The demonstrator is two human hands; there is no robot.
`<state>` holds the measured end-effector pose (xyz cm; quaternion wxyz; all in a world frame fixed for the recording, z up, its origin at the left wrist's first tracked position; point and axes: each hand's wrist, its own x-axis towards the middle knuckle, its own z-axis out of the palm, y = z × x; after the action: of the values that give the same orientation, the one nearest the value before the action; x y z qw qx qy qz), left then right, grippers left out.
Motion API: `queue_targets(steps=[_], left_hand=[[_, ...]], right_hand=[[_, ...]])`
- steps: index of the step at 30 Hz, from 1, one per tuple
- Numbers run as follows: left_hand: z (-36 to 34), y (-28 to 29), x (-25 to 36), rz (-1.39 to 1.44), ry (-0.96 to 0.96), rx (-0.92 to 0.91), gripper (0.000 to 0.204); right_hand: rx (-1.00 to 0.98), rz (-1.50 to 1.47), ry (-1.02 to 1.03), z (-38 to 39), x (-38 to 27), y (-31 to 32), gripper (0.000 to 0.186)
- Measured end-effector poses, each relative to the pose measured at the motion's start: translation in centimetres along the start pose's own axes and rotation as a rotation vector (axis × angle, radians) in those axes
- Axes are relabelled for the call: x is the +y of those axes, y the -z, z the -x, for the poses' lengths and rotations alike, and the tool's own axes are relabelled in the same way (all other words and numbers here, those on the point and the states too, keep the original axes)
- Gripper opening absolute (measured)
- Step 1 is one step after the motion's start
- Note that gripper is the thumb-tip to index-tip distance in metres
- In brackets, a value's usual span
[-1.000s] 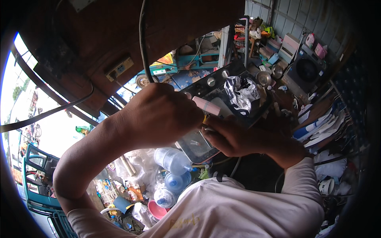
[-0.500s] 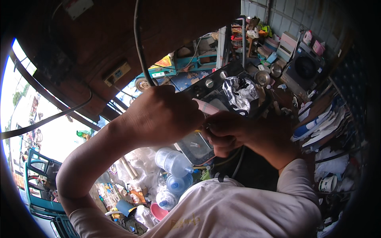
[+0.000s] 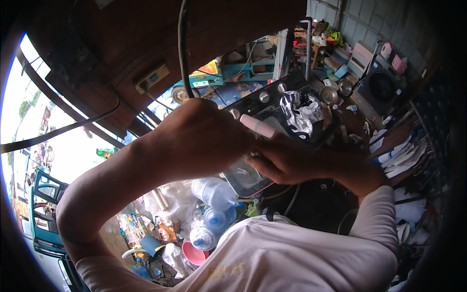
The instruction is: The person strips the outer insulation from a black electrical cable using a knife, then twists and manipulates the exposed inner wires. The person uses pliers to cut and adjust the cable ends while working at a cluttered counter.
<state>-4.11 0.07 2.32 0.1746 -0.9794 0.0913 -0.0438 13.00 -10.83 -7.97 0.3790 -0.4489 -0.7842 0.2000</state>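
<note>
My left hand is closed in a fist at the centre, its back toward me. A black cable hangs from above and disappears behind that fist. My right hand is curled, its fingers meeting the left hand's. What the fingers grip is hidden. Just past the hands is a pale pink cylinder; I cannot tell whether it is touched. Below lies a black twin-tub washing machine with round knobs. Crumpled black-and-white clothing sits on it.
A dark board overhead carries a socket. Large clear water bottles and a pink bowl lie below left. Metal pots and a dark front-loading washer stand at far right. A teal vehicle is beyond.
My right hand has turned so more of its back shows, and its curled fingers are less visible. The view has shifted slightly. Both hands stay together.
</note>
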Motion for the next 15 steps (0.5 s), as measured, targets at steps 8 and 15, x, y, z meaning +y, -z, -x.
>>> queue_targets(steps=[8, 15], left_hand=[[-0.7, -1.2, -1.9, 0.019, 0.137, 0.181, 0.012], [-1.4, -1.0, -1.0, 0.060, 0.107, 0.196, 0.011]], right_hand=[[0.387, 0.127, -0.046, 2.4, 0.6, 1.9, 0.022], [0.639, 0.582, 0.256, 3.3, 2.4, 0.5, 0.022]])
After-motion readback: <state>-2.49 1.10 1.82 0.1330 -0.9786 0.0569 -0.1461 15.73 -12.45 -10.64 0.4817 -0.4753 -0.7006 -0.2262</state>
